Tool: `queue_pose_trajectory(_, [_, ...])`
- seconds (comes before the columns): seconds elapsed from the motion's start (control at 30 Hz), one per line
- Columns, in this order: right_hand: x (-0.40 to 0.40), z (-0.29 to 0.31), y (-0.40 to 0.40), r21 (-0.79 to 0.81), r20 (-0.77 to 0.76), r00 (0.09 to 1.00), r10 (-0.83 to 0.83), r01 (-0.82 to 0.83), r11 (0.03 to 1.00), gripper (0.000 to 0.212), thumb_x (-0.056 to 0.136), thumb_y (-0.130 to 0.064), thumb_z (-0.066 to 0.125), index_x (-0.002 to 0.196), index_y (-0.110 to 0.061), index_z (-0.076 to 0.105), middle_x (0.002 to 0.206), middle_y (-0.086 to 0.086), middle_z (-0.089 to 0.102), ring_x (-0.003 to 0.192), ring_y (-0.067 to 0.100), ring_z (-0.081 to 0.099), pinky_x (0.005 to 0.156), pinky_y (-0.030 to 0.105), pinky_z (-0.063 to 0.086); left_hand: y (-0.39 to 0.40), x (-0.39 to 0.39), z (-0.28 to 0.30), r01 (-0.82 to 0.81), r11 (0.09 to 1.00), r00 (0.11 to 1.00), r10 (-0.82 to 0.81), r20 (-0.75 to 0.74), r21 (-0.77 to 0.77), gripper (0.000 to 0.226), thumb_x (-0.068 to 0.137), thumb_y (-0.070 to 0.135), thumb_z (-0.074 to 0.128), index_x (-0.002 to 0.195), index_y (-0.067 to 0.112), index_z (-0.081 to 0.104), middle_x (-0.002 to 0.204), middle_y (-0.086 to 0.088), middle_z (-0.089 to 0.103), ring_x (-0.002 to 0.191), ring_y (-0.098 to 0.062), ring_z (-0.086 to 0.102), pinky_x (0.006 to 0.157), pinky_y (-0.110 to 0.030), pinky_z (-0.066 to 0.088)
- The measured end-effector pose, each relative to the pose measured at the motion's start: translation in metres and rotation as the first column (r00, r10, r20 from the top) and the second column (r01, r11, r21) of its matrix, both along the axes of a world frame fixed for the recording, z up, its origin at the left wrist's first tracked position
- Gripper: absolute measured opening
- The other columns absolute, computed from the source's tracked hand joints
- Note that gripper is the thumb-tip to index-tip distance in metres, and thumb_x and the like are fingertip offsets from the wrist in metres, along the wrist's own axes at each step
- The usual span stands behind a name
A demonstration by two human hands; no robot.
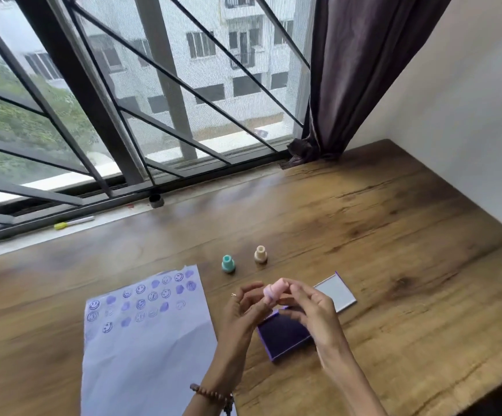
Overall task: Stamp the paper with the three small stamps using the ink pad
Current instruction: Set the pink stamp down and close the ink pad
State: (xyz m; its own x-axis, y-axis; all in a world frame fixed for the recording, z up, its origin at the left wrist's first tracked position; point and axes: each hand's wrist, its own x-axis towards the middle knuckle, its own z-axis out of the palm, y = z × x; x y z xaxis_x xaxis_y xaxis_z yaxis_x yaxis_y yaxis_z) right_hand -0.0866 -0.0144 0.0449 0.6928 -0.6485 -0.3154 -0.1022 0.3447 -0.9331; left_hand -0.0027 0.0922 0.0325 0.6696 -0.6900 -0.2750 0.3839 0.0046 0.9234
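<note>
Two hands: both meet over the middle of the bench (393, 235), above the near end of the ink pad.
Marker (74, 222): yellow-capped, lying on the window ledge far left, off the bench.
Paper (147, 340): pale sheet at left, its far half covered in purple smiley prints and blots; its near end runs out of view at the bottom, its right edge just beside the left wrist.
Teal stamp (228, 263): upright beyond the paper's far right corner, standing apart.
Left hand (242, 310): fingers curled narrowly, tips on the pink stamp's left end; beaded bracelet on the wrist, forearm cut off below.
Beige stamp (260, 254): upright, near the teal one, apart from it.
Pink stamp (275, 291): held on its side in the air between both hands; its face cannot be made out.
Ink pad (282, 334): open, dark purple, partly hidden under the right hand; grey lid lies flat beyond it.
Right hand (312, 310): fingers pinched on the pink stamp's right end.
Open room: bare wood to the right up to the wall and far towards the curtain.
</note>
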Motion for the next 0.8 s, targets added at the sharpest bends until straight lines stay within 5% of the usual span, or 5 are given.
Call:
queue_pose_trajectory(0.2, [0.021, -0.014, -0.034, -0.16, -0.08, 0.996, -0.034, 0.021, 0.987, 0.03, 0.086, 0.002, 0.056, 0.1, -0.022, 0.067, 0.102, 0.004, 0.073, 0.096, 0.017, 0.068, 0.082, 0.026, 0.053, -0.047, 0.01, -0.002, 0.012, 0.997, 0.982, -0.025, 0.186, 0.071, 0.011, 0.087, 0.021, 0.062, 0.098, 0.021, 0.061, 0.099, -0.002, 0.072, 0.097, -0.013, 0.066, 0.084, -0.025, 0.054])
queue_pose_trajectory(0.37, [0.054, -0.024, -0.076, -0.359, -0.206, 0.975, -0.081, 0.002, 0.933, 0.033, 0.085, 0.004, 0.053, 0.106, -0.019, 0.066, 0.114, 0.011, 0.065, 0.101, 0.021, 0.065, 0.093, 0.039, 0.052, -0.086, 0.031, -0.007, 0.055, 0.993, 0.982, -0.073, 0.172, 0.106, 0.029, 0.089, 0.005, 0.054, 0.114, 0.02, 0.057, 0.111, -0.003, 0.068, 0.102, -0.013, 0.063, 0.094, -0.035, 0.051])
queue_pose_trajectory(0.5, [0.074, -0.034, -0.092, -0.393, -0.285, 0.958, -0.044, -0.074, 0.917, 0.033, 0.085, 0.007, 0.05, 0.106, -0.012, 0.067, 0.114, 0.014, 0.064, 0.1, 0.025, 0.065, 0.094, 0.044, 0.051, -0.101, 0.037, -0.018, 0.073, 0.989, 0.994, -0.083, 0.071, 0.133, 0.038, 0.09, 0.006, 0.052, 0.119, 0.03, 0.052, 0.102, -0.009, 0.068, 0.083, -0.011, 0.062, 0.073, -0.021, 0.054])
queue_pose_trajectory(0.7, [0.076, -0.036, -0.093, -0.359, -0.276, 0.959, -0.062, -0.044, 0.932, 0.031, 0.086, 0.004, 0.05, 0.11, -0.011, 0.064, 0.113, 0.014, 0.067, 0.097, 0.024, 0.067, 0.091, 0.042, 0.054, -0.101, 0.039, -0.023, 0.06, 0.982, 0.994, -0.075, 0.078, 0.178, 0.043, 0.09, 0.009, 0.054, 0.124, 0.033, 0.046, 0.083, 0.0, 0.062, 0.07, -0.005, 0.058, 0.061, -0.012, 0.05])
queue_pose_trajectory(0.8, [0.058, -0.03, -0.088, -0.373, -0.263, 0.957, -0.124, 0.018, 0.928, 0.03, 0.087, 0.002, 0.052, 0.112, -0.01, 0.064, 0.108, 0.005, 0.067, 0.092, 0.018, 0.066, 0.079, 0.022, 0.057, -0.091, 0.035, -0.018, 0.046, 0.97, 0.984, -0.085, 0.155, 0.24, 0.037, 0.089, 0.01, 0.056, 0.122, 0.025, 0.05, 0.083, 0.003, 0.061, 0.077, -0.009, 0.059, 0.068, -0.015, 0.051])
